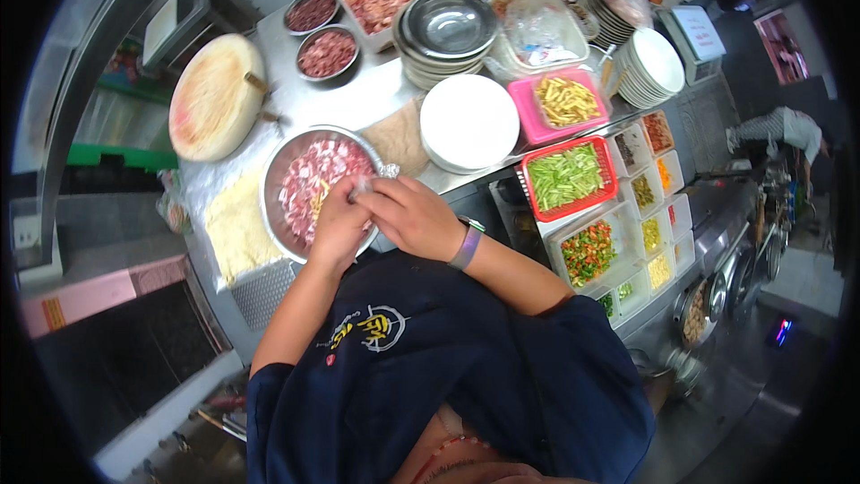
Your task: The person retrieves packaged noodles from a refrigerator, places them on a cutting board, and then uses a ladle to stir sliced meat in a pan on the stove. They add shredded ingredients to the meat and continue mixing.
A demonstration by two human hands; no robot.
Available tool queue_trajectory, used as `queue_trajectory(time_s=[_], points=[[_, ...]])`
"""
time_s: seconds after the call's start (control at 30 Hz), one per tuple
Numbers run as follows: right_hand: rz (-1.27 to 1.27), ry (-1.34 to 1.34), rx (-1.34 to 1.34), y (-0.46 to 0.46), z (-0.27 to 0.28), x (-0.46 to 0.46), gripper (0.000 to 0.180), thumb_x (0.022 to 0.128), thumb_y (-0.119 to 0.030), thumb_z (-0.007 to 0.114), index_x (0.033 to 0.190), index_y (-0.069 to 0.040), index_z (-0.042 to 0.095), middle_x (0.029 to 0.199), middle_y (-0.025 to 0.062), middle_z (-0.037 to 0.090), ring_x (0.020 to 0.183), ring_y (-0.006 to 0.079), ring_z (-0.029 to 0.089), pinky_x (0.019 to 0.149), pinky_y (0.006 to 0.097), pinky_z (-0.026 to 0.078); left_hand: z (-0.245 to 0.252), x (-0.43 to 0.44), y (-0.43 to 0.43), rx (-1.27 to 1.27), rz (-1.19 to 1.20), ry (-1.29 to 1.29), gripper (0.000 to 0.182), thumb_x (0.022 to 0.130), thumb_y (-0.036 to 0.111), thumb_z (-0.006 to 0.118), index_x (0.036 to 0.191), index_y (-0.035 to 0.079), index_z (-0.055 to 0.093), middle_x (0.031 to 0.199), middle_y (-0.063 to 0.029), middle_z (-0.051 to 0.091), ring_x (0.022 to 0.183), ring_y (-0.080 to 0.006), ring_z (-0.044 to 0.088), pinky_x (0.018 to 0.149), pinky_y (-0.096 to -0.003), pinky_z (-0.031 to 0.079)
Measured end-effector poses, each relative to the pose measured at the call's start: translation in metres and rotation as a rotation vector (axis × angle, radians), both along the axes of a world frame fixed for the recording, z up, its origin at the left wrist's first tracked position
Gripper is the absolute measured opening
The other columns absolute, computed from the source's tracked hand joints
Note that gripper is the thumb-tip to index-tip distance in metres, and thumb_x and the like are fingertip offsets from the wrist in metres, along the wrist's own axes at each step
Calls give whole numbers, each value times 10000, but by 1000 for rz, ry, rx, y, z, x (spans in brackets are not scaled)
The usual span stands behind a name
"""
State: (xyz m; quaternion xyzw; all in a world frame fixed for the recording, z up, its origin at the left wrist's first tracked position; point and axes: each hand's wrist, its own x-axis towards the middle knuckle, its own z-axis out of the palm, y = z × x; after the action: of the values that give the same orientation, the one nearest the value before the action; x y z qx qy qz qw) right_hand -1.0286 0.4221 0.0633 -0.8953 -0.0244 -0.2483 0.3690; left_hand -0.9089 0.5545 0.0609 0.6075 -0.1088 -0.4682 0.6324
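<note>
My left hand (pixel 339 218) and my right hand (pixel 418 220) meet above the near right rim of a steel mixing bowl (pixel 272 191). Between their fingertips is a small crumpled piece of clear plastic (pixel 363 186), perhaps a bag. Its shiny bunched part (pixel 389 171) sticks out beyond my right fingers. Cut raw meat (pixel 336 160) fills much of the bowl, with pale yellow strips (pixel 318 200) lying on it, partly covered by my left hand. A watch with a purple band (pixel 467 247) is on my right wrist.
Left stands a round chopping block (pixel 216 97), near a yellowish cloth (pixel 238 222). Beyond are meat bowls (pixel 327 54), stacked steel bowls (pixel 450 23) and white plates (pixel 470 122). A red basket of green strips (pixel 563 175) and chopped-vegetable tubs (pixel 591 252) line the right. Another person (pixel 796 131) bends far right.
</note>
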Motion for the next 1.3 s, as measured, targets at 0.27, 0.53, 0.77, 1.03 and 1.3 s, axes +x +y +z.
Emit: queue_trajectory(time_s=[0.27, 0.53, 0.77, 1.03, 1.3], points=[[-234, -142, 395, -16, -9, -10, 319, 853, -129, 737, 1156, -49, 682, 1110, 102, 602, 1006, 229, 622, 856, 321, 501, 39, -9, -21, -154, 204, 441, 165, 945, 88, 639, 1091, 59, 569, 1089, -80, 648, 996, -176, 633, 899, -320, 509], [-119, 88, 474, -87, 2, -28, 181, 875, -171, 706, 1000, -40, 698, 1088, 110, 640, 993, 242, 611, 861, 371, 492, 24, -14, -21, 14, -10, 234, 263, 997, 221, 594, 1204, 59, 591, 1119, -49, 636, 1031, -157, 597, 915, -321, 480], [-898, 315, -153, -385, -34, -40, 341, 788, -195, 696, 1040, -5, 569, 947, 217, 654, 889, 382, 641, 797, 444, 492, -14, 20, 110, 155, 580, 171, 214, 978, 199, 597, 1120, 40, 615, 1033, -51, 665, 970, -167, 635, 875, -307, 506], [-520, 780, -215, -428, -75, -4, 294, 839, -251, 570, 867, 3, 717, 906, 249, 687, 844, 440, 672, 761, 496, 537, -91, -37, 250, 361, 921, 445, 181, 933, 205, 601, 1049, 67, 619, 965, -40, 624, 924, -168, 619, 837, -329, 508], [-591, 850, -660, -377, -54, 9, 331, 910, -269, 536, 976, -16, 740, 946, 263, 694, 937, 417, 663, 841, 474, 523, -139, 9, 206, 232, 632, 616, 204, 936, 211, 621, 1097, 85, 620, 1024, -63, 679, 947, -180, 657, 855, -343, 546]])
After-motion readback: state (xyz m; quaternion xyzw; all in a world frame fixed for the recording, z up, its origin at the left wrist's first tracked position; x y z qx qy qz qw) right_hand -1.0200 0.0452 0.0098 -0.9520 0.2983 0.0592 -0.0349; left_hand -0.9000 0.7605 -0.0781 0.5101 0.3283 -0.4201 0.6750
